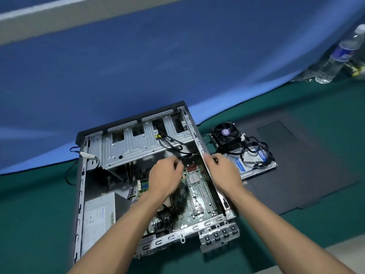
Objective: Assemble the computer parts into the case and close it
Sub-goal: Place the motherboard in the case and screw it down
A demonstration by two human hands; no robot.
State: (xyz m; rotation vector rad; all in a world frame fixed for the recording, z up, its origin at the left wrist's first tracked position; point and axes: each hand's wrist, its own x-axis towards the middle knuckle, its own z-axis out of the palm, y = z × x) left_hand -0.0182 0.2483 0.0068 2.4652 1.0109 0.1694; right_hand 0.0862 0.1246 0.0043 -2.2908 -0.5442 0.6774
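Observation:
An open computer case [81,194] lies flat on the green table, its green motherboard [197,196] showing inside. A grey power supply [98,216] sits in its near left corner and a metal drive cage [134,147] fills the far end. My left hand [166,178] hovers inside over the motherboard, fingers curled near black cables [171,141]. My right hand [225,173] rests on the case's right wall, fingers pinched together; what they hold is too small to tell. A cooler fan [225,133] and a hard drive [254,165] lie outside to the right.
The dark case side panel [306,165] lies flat on the table to the right, under the hard drive. A plastic water bottle [339,54] stands at the far right. A blue cloth backdrop [138,66] rises behind the case.

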